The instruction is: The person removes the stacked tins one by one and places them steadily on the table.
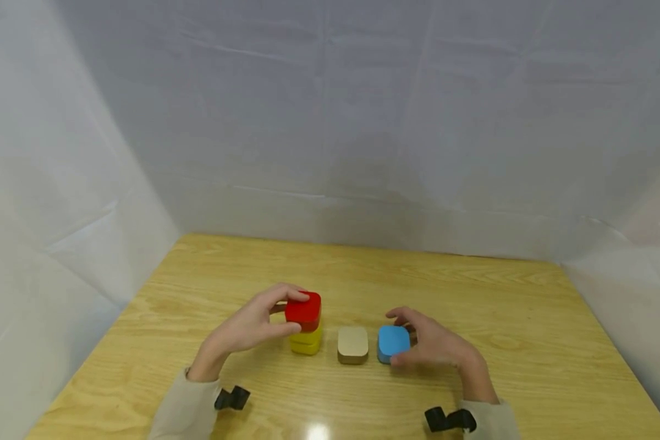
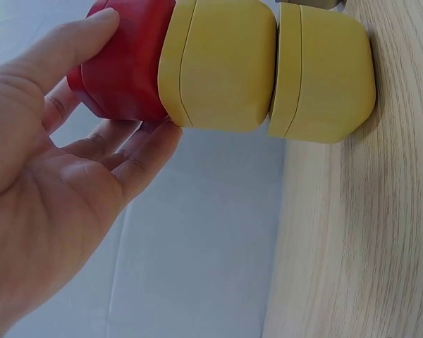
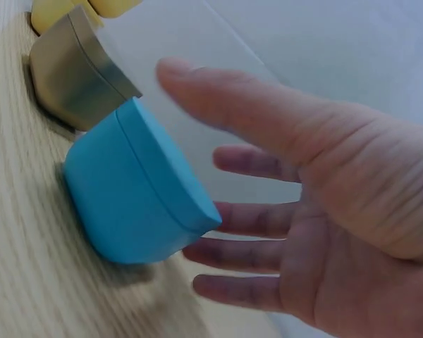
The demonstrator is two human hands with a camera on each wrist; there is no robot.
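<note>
So there's a wooden table [image 1: 473, 293] boxed in by white sheets [image 1: 330, 122], and on it a row of rounded tins near the front edge: a stack on the person's left, then a gold tin [image 1: 353, 344], then a blue tin [image 1: 393, 342]. The stack is two yellow tins [image 1: 306, 341] with a red tin [image 1: 304, 309] on top, and from the left wrist view the upper yellow one sits slightly off from the lower, so it's not a perfectly straight tower. That's what I'd worry about: the left hand [image 1: 250, 327] has the red tin pinched between thumb and fingertips, and any sideways tug or a careless let-go could slide the upper yellow one off or tip the whole pile toward the gold tin right beside it. The blue one looks safer, but it sits just beside the gold tin, so a clumsy grab could knock it into its neighbour. Left hand comes in from the side, wrist low over the table, thumb on the near side of the red tin and fingers curled over the far top edge. Right hand [image 1: 434, 342] is spread loosely around the blue tin's right side, fingers mostly straight; the right wrist view shows the fingers apart from the tin's side, so I'd call it cupping, not gripping. Both wrists have a small black strap [image 1: 232, 398] showing below a beige sleeve.
</note>
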